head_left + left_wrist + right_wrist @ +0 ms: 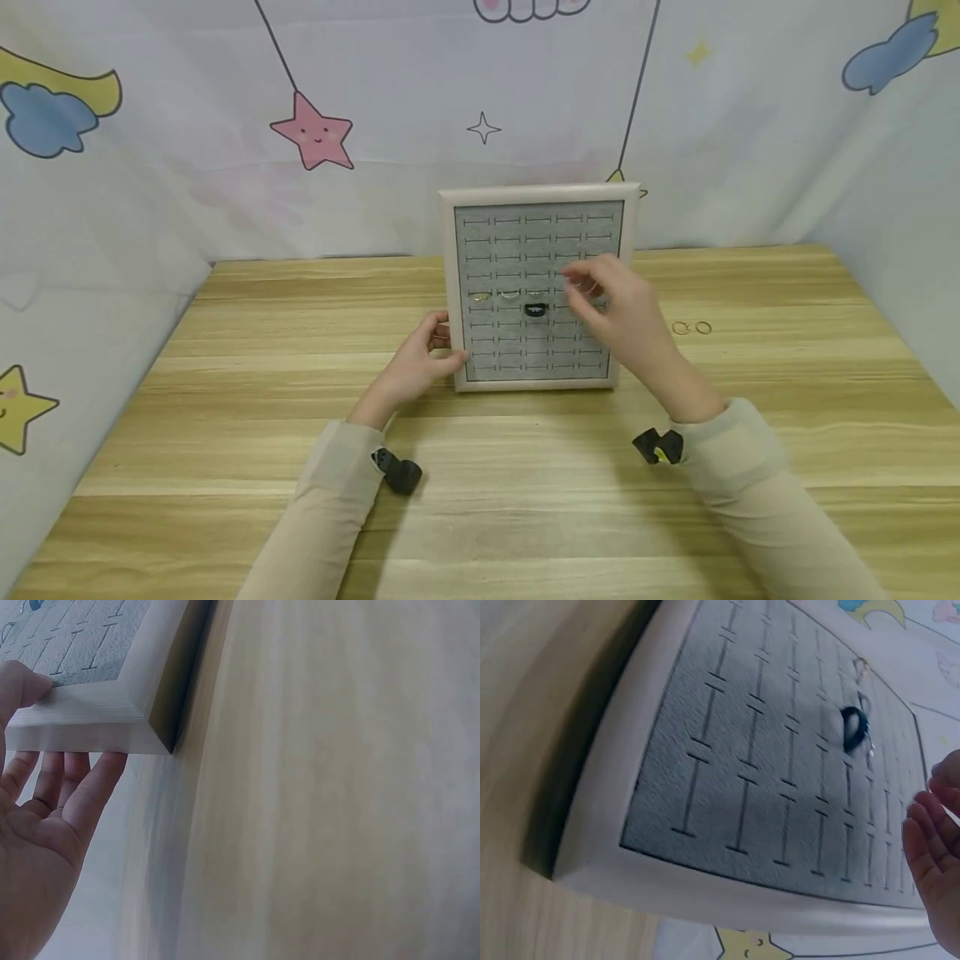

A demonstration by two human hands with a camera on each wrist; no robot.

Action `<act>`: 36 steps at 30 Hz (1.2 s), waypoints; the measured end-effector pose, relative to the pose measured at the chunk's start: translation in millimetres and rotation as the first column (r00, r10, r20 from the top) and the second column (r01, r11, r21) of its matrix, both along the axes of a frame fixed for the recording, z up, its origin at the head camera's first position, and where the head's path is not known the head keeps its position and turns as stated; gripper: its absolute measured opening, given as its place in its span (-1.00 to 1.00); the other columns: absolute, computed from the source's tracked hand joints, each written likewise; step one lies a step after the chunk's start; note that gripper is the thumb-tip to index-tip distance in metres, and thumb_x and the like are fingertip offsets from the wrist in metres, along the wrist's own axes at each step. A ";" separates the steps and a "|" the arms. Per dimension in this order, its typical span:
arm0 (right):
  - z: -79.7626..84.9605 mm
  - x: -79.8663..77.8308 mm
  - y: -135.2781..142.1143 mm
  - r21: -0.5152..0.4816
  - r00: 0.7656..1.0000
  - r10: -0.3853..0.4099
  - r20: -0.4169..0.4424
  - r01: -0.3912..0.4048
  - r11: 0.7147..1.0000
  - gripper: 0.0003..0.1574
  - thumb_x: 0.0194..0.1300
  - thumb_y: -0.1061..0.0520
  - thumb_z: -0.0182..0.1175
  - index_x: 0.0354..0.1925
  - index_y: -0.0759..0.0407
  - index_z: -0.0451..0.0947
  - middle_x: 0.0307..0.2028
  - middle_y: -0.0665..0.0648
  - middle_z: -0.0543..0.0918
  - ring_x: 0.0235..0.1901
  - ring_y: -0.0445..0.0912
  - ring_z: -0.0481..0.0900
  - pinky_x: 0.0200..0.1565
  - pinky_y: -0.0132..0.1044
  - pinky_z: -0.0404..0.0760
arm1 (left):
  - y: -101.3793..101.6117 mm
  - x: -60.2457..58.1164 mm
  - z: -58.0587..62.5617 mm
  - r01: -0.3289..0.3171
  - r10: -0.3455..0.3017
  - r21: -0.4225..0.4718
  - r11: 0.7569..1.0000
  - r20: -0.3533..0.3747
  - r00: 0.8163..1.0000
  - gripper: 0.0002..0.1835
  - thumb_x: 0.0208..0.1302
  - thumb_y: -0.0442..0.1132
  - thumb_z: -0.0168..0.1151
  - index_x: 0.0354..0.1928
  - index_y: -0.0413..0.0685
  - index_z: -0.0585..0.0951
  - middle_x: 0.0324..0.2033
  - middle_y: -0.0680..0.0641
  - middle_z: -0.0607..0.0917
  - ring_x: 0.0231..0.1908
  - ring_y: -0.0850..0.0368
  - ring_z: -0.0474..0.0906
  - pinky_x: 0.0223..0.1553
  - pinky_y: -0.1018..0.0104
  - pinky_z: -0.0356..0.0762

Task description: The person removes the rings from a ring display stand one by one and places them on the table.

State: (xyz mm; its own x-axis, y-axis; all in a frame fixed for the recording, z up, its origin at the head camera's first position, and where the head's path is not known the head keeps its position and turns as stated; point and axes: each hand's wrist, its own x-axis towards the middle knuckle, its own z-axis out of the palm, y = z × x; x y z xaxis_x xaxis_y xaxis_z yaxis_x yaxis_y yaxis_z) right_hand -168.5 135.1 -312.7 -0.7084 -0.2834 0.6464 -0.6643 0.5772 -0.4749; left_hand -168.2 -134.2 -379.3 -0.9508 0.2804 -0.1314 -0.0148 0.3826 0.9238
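A ring display board (537, 354) with a pale frame and grey slotted padding stands tilted back on the table. My left hand (415, 364) grips its lower left side, thumb on the front and fingers at the side, as the left wrist view also shows. A black ring (536, 310) sits in a slot near the middle. Just above it are a gold ring (481, 297) and a silver ring (510, 294). My right hand (617, 307) is in front of the board's right half, thumb and index fingertips close together; whether a small ring is between them is unclear.
Two thin gold-coloured rings, a left one (680, 328) and a right one (703, 327), lie on the wood-grain table (787, 350) to the right of the board. A white printed curtain (405, 192) hangs close behind the board.
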 end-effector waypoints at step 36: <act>-11.8 3.0 -28.5 0.248 0.988 -0.004 0.154 -0.035 0.968 -0.76 0.16 0.32 0.28 -0.15 0.26 0.62 -0.18 0.17 0.69 -0.14 0.02 0.61 -0.04 -0.17 0.60 | -0.4 1.5 1.0 0.013 -0.013 -0.005 1.000 -0.009 1.000 -0.39 0.25 -0.30 0.19 0.31 -0.16 0.23 0.03 -0.22 0.43 0.14 -0.11 0.40 0.18 0.08 0.36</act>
